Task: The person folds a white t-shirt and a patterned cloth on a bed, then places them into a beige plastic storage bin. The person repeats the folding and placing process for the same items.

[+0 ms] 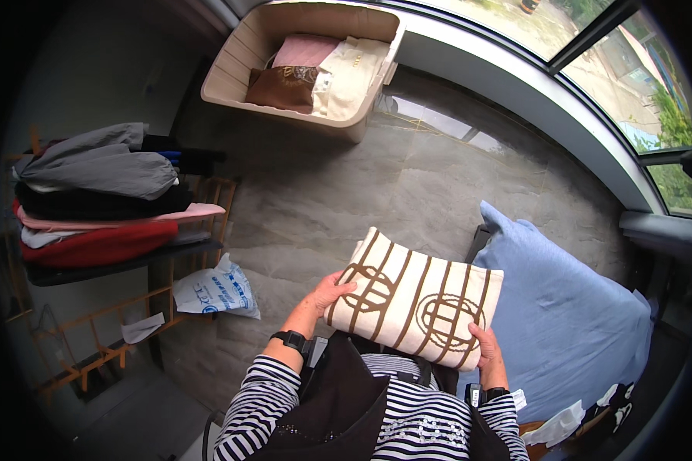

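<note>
A folded cream knit garment (407, 288) with brown stripes and round brown motifs is held up in front of my body. My left hand (327, 296) grips its left edge, thumb on top and fingers underneath. At the lower right corner, my right hand (487, 347) pinches the fabric with the thumb over it. The fingers below the cloth are hidden on both sides. The garment hangs in the air at the left edge of a surface draped with a light blue cloth (569, 307).
A beige plastic bin (354, 131) with folded clothes stands on the grey tiled floor (315, 184) by the window. At left, a wooden rack (92, 330) carries a pile of clothes (108, 200). A white plastic bag (217, 292) lies beside it. White papers (557, 426) sit at lower right.
</note>
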### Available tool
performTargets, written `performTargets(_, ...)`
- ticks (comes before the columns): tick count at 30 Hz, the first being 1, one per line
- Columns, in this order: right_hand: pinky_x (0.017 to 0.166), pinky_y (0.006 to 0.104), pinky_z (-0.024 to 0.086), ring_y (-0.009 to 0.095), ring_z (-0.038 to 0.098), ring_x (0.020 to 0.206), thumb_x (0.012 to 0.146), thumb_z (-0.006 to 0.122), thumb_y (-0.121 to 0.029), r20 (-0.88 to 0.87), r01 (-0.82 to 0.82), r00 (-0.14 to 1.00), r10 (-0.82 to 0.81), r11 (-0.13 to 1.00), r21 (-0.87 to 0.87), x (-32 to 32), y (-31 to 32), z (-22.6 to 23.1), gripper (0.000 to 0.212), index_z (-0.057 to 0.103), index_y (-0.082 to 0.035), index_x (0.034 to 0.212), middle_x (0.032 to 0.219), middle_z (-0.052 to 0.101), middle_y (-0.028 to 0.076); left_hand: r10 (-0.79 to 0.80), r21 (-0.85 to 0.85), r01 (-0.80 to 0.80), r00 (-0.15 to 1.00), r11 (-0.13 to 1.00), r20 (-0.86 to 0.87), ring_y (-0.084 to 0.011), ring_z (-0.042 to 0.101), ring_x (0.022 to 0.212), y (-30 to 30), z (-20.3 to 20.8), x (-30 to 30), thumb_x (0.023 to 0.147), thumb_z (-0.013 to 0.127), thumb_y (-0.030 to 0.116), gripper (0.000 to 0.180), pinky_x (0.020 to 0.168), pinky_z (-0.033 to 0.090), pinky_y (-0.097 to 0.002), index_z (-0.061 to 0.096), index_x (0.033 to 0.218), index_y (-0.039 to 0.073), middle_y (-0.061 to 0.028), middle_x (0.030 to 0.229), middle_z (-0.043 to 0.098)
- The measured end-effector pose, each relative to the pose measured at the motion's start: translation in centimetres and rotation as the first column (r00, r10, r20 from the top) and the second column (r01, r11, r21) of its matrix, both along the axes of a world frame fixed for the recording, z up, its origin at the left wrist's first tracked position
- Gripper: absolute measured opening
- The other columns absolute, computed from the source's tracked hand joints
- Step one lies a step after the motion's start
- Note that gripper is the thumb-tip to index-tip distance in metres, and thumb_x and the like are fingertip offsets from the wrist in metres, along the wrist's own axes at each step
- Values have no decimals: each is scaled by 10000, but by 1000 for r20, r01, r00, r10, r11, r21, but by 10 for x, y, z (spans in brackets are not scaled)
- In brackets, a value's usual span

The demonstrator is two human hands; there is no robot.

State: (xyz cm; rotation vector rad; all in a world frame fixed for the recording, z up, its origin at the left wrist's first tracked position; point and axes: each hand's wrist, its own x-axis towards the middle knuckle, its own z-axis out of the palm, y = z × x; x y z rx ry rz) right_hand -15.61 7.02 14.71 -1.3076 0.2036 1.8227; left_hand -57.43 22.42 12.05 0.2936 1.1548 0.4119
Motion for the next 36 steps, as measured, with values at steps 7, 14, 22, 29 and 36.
performTargets(7,976,417,586,272,690,1140,856,823,-156,52,-100,994,96,992,73,-82,145,49,680,513,13,1437,1307,676,150,93,38,-94,996,995,17,-202,692,1117,113,45,-91,927,747,98,531,968,579,-357,561,1416,8,-114,1274,693)
performTargets(14,976,396,574,254,688,1131,818,849,-134,116,-190,976,182,979,67,-109,269,54,690,535,20,1413,1316,673,141,186,26,-186,982,982,18,-196,689,1110,189,36,-120,927,746,92,516,971,573,-349,575,1409,19,-103,1272,695)
performTargets(22,1008,381,545,237,676,1156,830,835,-97,219,-277,940,262,960,40,-133,460,74,649,553,34,1400,1301,687,135,258,25,-260,963,965,74,-170,701,1057,372,35,-147,909,747,44,484,939,587,-337,614,1374,27,-97,1227,717)
performTargets(29,1015,360,531,217,673,1143,857,809,-82,295,-276,921,253,960,40,-209,622,59,590,574,36,1384,1285,695,125,171,88,-174,984,981,50,-156,685,1070,568,7,-220,902,754,43,488,965,559,-321,616,1369,11,-84,1221,721)
performTargets(36,1006,349,537,201,672,1143,886,786,-72,233,-178,951,201,977,-118,-339,752,1,551,574,27,1385,1287,694,118,-24,-17,24,999,1000,-25,-159,694,1059,752,-54,-323,897,763,79,484,957,565,-321,632,1358,14,-90,1204,729)
